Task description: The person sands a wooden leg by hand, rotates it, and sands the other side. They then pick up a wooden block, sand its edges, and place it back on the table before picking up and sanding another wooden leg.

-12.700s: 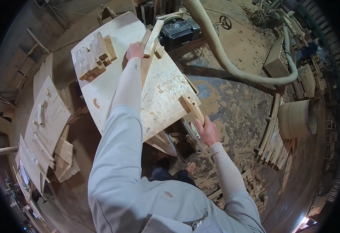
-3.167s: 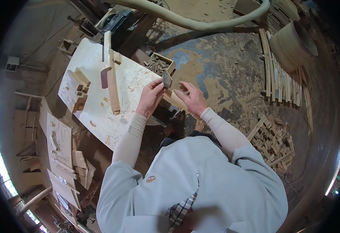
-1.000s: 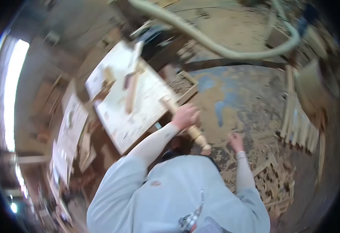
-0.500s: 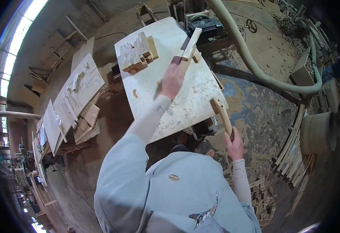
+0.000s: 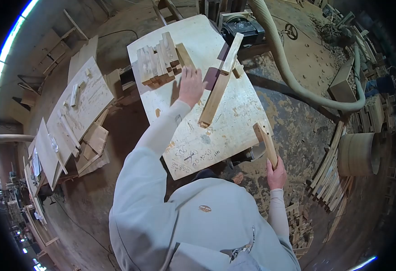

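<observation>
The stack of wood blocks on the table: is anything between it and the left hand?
Nothing visible. The left hand hovers over bare tabletop just right of the stack of wood blocks. The long wooden bar lies on the hand's far side, away from the stack.

Dusty sawdust-strewn floor (image 5: 293, 122), pale scuffed tabletop (image 5: 234, 131), dust hose (image 5: 293, 77) curving over the floor, motor (image 5: 243, 29) behind the tabletop, side bench (image 5: 78, 104) with offcuts, stacked slats (image 5: 327, 174), bright window strip (image 5: 1, 63) at left

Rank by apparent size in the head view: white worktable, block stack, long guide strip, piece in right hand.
1. White worktable
2. Block stack and long guide strip: too alike to rank
3. Piece in right hand
</observation>
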Demonstrator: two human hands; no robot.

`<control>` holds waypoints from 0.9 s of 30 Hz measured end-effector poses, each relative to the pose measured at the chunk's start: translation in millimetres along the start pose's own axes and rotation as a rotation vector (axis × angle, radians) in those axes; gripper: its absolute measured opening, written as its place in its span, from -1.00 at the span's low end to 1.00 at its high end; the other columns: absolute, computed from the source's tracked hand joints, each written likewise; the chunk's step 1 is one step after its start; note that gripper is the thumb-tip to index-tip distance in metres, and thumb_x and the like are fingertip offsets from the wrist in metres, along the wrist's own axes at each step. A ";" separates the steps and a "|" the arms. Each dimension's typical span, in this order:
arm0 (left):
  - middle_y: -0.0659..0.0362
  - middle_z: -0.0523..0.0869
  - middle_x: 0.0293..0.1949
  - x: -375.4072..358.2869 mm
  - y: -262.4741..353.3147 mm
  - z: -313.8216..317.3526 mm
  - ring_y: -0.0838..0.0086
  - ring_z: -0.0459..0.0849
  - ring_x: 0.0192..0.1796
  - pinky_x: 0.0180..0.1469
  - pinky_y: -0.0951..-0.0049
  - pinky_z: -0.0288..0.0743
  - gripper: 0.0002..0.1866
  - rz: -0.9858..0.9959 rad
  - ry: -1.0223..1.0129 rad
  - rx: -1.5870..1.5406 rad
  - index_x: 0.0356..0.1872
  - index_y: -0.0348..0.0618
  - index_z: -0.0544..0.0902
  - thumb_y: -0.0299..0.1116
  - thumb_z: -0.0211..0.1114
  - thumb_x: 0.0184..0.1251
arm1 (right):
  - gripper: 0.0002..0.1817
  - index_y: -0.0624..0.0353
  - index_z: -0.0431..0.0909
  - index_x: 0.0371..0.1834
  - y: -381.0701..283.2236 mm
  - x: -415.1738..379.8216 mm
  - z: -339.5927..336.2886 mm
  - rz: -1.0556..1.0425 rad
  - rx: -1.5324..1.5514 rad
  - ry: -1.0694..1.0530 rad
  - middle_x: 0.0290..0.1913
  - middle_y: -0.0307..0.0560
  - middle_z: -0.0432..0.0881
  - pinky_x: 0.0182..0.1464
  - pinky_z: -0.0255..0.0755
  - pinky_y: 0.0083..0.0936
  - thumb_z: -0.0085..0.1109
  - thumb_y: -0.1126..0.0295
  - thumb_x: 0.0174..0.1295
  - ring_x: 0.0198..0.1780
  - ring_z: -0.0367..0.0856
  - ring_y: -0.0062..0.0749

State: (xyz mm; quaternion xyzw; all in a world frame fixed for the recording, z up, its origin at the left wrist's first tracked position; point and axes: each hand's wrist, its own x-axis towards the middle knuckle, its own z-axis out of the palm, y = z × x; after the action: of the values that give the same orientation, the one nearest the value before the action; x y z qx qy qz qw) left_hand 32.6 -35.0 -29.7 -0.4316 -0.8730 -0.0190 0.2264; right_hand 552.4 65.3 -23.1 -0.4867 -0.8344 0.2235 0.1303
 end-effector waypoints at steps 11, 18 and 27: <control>-0.37 0.37 0.65 53.5 32.3 33.2 -0.32 0.48 0.61 0.57 -0.05 0.51 -0.27 -0.549 0.088 -0.861 0.62 -0.35 0.39 -0.34 0.43 0.51 | -0.32 0.06 0.72 0.36 -12.9 18.0 -6.7 0.137 -0.027 -0.070 0.00 0.26 0.88 0.07 0.69 0.08 0.43 -0.25 0.45 0.04 0.86 0.30; -0.26 0.51 0.60 105.4 45.9 41.4 -0.22 0.50 0.62 0.66 0.03 0.45 -0.24 -0.209 0.169 -1.054 0.63 -0.26 0.44 -0.56 0.28 0.35 | -0.34 0.05 0.77 0.29 -11.6 17.0 -1.2 0.147 -0.129 -0.017 -0.04 0.21 0.90 0.02 0.71 0.05 0.47 -0.25 0.41 -0.01 0.88 0.25; -0.21 0.65 0.52 128.9 40.5 78.2 -0.09 0.53 0.63 0.72 0.07 0.34 -0.43 -0.150 0.123 -1.203 0.60 -0.21 0.55 -0.29 0.30 0.66 | -0.35 0.02 0.77 0.26 -8.6 18.5 1.4 0.125 -0.145 -0.007 -0.09 0.20 0.90 -0.01 0.73 0.07 0.45 -0.28 0.40 -0.08 0.89 0.25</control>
State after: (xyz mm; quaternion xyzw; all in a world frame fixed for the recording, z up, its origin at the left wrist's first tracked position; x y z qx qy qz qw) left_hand -33.7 104.3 -53.4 -0.4193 -0.7227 -0.5495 -0.0090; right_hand 536.2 77.3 -20.0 -0.5454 -0.8167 0.1719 0.0774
